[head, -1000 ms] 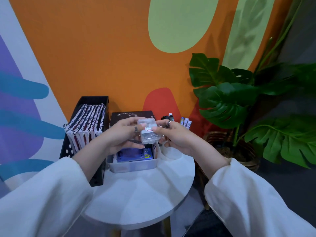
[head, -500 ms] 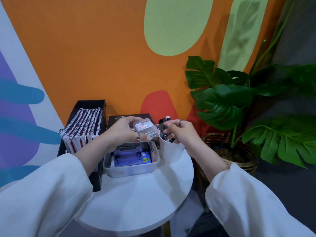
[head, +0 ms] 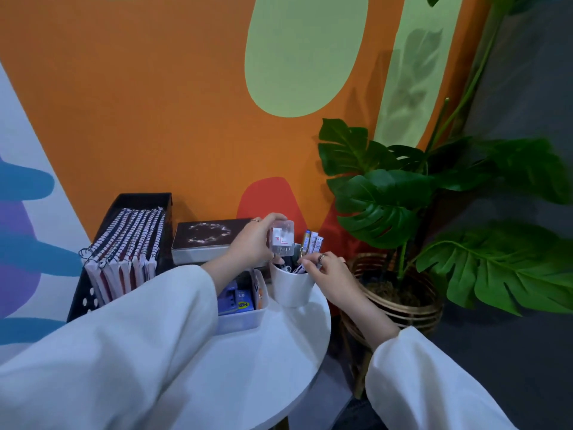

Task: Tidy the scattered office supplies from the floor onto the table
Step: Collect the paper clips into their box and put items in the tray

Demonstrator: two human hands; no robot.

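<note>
My left hand (head: 252, 243) grips a small clear plastic box (head: 282, 237) with a red and white label, held upright just above the white cup (head: 291, 288). The cup stands on the round white table (head: 263, 352) and holds pens, markers (head: 313, 242) and binder clips. My right hand (head: 325, 274) rests at the cup's right rim, its fingertips pinching a clip (head: 302, 254) among the cup's contents. A clear tray (head: 245, 318) with blue boxes sits left of the cup, partly hidden by my left sleeve.
A black rack (head: 93, 293) of spiral notebooks (head: 124, 246) stands at the table's left. A dark tin box (head: 210, 240) sits behind the tray against the orange wall. A large-leafed plant in a woven pot (head: 403, 302) stands close on the right.
My left hand has lifted the clear box up and to the right, over the cup. My right hand has dropped to the cup's rim. The view has tilted and moved closer.
</note>
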